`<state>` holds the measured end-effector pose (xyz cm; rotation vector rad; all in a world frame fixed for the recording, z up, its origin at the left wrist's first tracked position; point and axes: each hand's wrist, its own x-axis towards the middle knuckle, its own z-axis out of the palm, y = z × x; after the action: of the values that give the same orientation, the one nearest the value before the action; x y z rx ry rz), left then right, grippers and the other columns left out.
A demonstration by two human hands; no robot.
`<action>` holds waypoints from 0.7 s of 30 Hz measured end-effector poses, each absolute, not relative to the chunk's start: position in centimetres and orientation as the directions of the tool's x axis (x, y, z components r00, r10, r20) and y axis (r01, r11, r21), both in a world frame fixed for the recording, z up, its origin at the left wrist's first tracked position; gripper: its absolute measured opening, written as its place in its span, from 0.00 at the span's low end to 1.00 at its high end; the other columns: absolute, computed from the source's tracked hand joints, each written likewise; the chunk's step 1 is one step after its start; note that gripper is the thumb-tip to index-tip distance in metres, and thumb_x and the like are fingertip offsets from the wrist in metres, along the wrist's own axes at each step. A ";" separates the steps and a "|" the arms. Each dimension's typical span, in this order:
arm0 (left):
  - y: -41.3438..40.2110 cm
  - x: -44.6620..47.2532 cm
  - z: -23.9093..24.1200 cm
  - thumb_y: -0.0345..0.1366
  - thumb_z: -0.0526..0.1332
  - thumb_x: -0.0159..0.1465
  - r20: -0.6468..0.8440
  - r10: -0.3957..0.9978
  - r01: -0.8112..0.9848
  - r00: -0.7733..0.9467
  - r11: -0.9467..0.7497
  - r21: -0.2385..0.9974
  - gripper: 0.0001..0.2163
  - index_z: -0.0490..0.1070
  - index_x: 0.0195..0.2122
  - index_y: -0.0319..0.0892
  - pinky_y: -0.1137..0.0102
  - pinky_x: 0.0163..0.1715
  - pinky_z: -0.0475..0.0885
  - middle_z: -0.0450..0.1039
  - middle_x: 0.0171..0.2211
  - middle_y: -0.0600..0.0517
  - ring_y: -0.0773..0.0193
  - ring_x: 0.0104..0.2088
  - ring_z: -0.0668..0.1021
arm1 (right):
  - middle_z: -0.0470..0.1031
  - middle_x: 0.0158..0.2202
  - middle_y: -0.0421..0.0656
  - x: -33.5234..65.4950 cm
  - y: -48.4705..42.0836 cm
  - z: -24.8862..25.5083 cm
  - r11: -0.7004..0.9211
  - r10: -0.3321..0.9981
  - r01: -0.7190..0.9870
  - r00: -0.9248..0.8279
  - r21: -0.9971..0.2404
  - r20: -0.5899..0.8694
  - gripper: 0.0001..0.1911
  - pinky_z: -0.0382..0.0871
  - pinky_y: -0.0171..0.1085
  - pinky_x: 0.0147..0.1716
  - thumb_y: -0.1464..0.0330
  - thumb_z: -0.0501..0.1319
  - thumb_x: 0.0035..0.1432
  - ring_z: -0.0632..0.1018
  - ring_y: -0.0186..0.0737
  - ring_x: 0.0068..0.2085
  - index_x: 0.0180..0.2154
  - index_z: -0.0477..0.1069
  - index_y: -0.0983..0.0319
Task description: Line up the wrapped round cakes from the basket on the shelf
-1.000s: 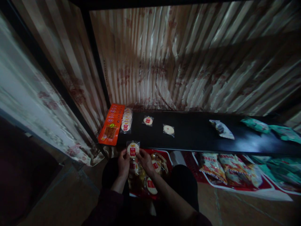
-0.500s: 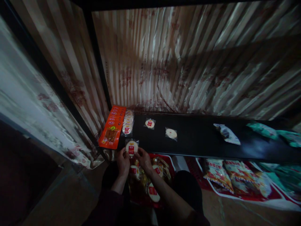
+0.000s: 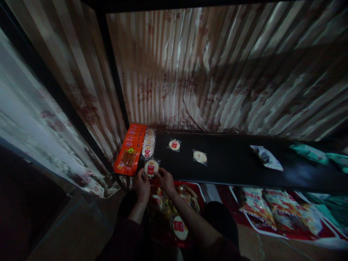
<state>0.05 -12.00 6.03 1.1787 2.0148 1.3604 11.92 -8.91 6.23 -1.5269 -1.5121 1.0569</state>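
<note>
Both my hands grip one round wrapped biscuit packet (image 3: pixel 151 168) with a red label, at the front left of a black shelf (image 3: pixel 231 159). My left hand (image 3: pixel 141 183) pinches its left edge, my right hand (image 3: pixel 164 180) its right edge. Just behind the packet stands a row of the same packets (image 3: pixel 148 143), beside a flat orange pack (image 3: pixel 129 154). Two single packets (image 3: pixel 174 145) (image 3: pixel 200 157) lie further right on the shelf.
A red bag of more round packets (image 3: pixel 174 212) rests below my hands at my knees. Right on the shelf lie a pale wrapper (image 3: pixel 266 158) and green packs (image 3: pixel 310 153). Snack bags (image 3: pixel 258 208) sit on the floor below. Striped sheeting lines the back and left.
My hands have carried the packet up and forward, from below the shelf's front edge onto the shelf, close to the row of packets.
</note>
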 end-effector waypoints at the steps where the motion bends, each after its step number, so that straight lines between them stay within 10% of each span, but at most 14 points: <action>1: -11.9 0.0 6.2 0.27 0.52 0.56 0.119 0.834 0.435 -0.538 0.154 0.887 0.17 0.71 0.46 0.38 0.62 0.53 0.67 0.75 0.46 0.43 0.58 0.50 0.74 | 0.80 0.39 0.44 11.9 -8.8 6.3 -0.037 0.998 0.405 -0.029 -0.913 -0.053 0.15 0.71 0.38 0.40 0.62 0.58 0.54 0.79 0.43 0.40 0.41 0.74 0.61; 21: -10.1 0.5 4.6 0.25 0.51 0.55 0.206 0.842 0.550 -0.498 0.123 0.826 0.22 0.68 0.52 0.37 0.61 0.60 0.61 0.66 0.57 0.41 0.56 0.59 0.66 | 0.80 0.41 0.41 10.2 -5.4 7.3 -0.023 0.999 0.588 -0.024 -0.809 -0.046 0.14 0.69 0.33 0.40 0.65 0.57 0.56 0.79 0.39 0.42 0.44 0.74 0.57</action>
<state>0.55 -10.12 4.55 1.3590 2.0938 1.3188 10.25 -5.42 7.33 -1.6688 -1.6698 0.9001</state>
